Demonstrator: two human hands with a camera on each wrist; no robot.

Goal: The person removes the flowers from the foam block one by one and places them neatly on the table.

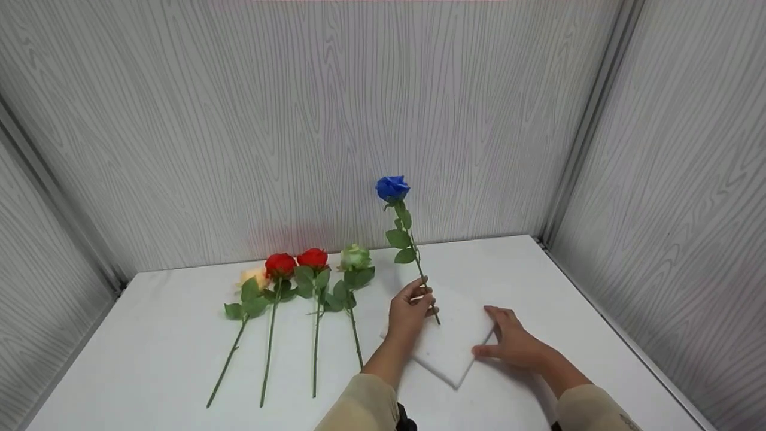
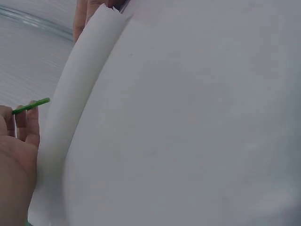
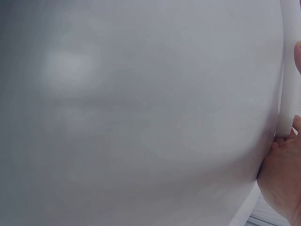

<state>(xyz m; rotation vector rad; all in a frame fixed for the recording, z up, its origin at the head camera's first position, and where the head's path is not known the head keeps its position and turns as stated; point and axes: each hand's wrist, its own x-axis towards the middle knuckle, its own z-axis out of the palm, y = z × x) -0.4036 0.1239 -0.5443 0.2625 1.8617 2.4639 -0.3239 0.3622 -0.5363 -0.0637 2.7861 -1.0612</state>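
Between its fingers and thumb, my left hand (image 1: 410, 310) pinches the lower stem of a blue rose (image 1: 392, 188). The rose stands nearly upright, tilted left, and its stem end (image 2: 31, 106) pokes out below the fingers in the left wrist view. A flat white slab (image 1: 452, 346), like foam, lies partly behind that hand on the table. Whether the stem touches it I cannot tell. On the slab's right edge, my right hand (image 1: 513, 341) holds on with thumb and fingers spread; in the right wrist view its fingers (image 3: 282, 146) bend against the slab's end.
Left of my hands lie a peach rose (image 1: 254, 278), two red roses (image 1: 280, 265) and a pale green rose (image 1: 355, 257), stems toward me. They rest on a white table (image 1: 161, 341). Grey wood-grain panels (image 1: 299, 120) stand behind it and at both sides.
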